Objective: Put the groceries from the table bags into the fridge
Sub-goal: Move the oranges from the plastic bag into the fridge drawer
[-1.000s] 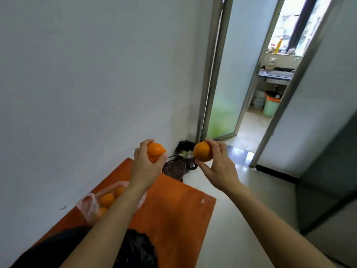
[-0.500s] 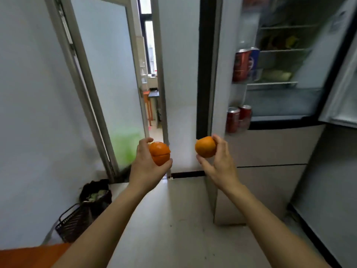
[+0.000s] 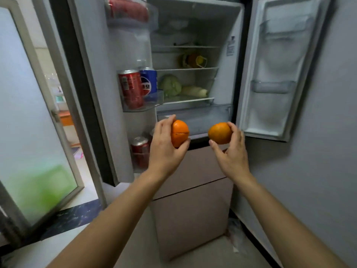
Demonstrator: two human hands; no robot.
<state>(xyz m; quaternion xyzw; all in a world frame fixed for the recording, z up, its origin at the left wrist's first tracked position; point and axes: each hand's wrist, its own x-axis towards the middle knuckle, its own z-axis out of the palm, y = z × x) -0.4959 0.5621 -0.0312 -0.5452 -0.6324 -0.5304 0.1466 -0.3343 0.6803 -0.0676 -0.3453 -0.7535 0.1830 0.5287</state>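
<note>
Fridge (image 3: 193, 219) nearer; left hand (image 3: 166, 151) grips upright orange (image 3: 179, 133), right hand (image 3: 231, 153) another.

Ahead: fridge (image 3: 193, 171), both doors open; left door (image 3: 123, 45) carries cans (image 3: 131, 88) in its bins, right door (image 3: 280, 74) stands to the right. Inside, cabbage (image 3: 171, 86) on a shelf (image 3: 189, 100), radish (image 3: 195, 91) just right of it. In front of the drawer (image 3: 208, 115) below that shelf: left hand (image 3: 164, 149) holds left orange (image 3: 179, 132), right hand (image 3: 231, 153) holds right orange (image 3: 219, 132), side by side, apart.
</note>
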